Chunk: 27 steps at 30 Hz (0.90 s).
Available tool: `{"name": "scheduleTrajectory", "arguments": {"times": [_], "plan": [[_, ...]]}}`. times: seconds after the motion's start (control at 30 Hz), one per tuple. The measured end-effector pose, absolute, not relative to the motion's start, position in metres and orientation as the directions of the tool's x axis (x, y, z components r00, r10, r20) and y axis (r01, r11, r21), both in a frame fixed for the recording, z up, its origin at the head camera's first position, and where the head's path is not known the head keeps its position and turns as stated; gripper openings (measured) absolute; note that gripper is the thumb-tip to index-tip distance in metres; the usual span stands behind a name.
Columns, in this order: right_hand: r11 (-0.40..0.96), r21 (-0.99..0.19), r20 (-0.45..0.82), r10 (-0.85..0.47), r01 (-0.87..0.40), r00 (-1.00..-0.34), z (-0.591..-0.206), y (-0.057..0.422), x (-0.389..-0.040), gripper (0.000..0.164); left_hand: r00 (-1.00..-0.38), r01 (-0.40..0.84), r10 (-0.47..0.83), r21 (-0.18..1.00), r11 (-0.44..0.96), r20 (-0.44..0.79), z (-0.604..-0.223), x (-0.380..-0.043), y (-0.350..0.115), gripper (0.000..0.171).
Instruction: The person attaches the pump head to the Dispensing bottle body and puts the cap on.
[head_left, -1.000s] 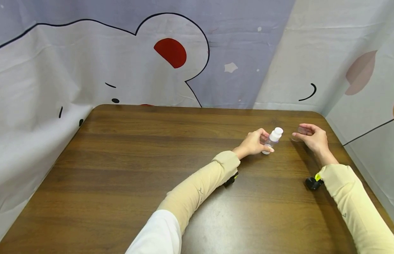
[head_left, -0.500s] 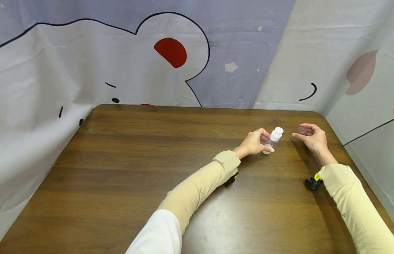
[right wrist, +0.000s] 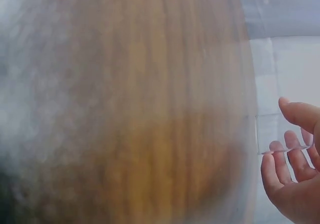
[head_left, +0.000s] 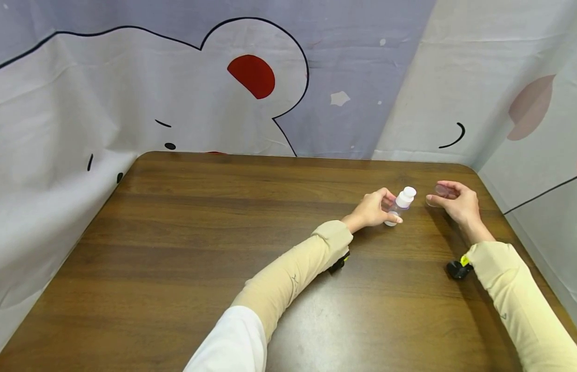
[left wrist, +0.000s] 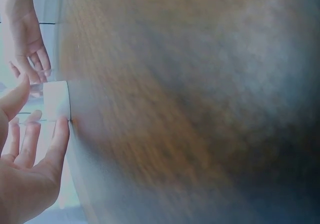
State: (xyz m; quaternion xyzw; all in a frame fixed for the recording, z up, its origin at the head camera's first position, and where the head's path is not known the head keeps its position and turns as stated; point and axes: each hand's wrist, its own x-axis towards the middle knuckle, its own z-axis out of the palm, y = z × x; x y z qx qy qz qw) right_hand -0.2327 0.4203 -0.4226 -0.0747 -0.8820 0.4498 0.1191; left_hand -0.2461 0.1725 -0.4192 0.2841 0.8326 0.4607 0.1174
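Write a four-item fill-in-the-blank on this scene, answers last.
1. The left hand is around a bottle whose cap is coloured ____.
2. In the head view, the bottle is to the ____ of the clear container at the right hand.
3. The tabletop is coloured ____.
4. The half-round patch on the backdrop is coloured ____.

Missing words: white; left; brown; red.

Small X-like mark (head_left: 294,279) on left sleeve (head_left: 281,289), small V-like mark (head_left: 503,316) on right sleeve (head_left: 518,294)
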Motion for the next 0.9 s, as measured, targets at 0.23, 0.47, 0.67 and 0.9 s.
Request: {"name": "scheduleTrajectory", "arguments": {"times": [0.23, 0.47, 0.67, 0.9], "plan": [[0.633, -0.774, 0.164, 0.221, 0.013, -0.961, -0.417, 0.416, -0.23, 0.058, -0.808, 0.367, 0.585, 0.836, 0.407, 0.07, -0.419, -0.247, 0.173, 0.051], [0.643, -0.766, 0.17, 0.225, 0.015, -0.959, -0.412, 0.407, -0.227, 0.049, -0.808, 0.366, 0.584, 0.837, 0.407, 0.069, -0.419, -0.246, 0.172, 0.051], [0.604, -0.796, 0.162, 0.286, 0.046, -0.944, -0.408, 0.399, -0.223, 0.045, -0.811, 0.362, 0.581, 0.836, 0.413, 0.064, -0.419, -0.246, 0.172, 0.051], [0.611, -0.791, 0.182, 0.278, 0.027, -0.943, -0.399, 0.391, -0.217, 0.038, -0.813, 0.35, 0.58, 0.843, 0.409, 0.056, -0.419, -0.246, 0.172, 0.051]]}}
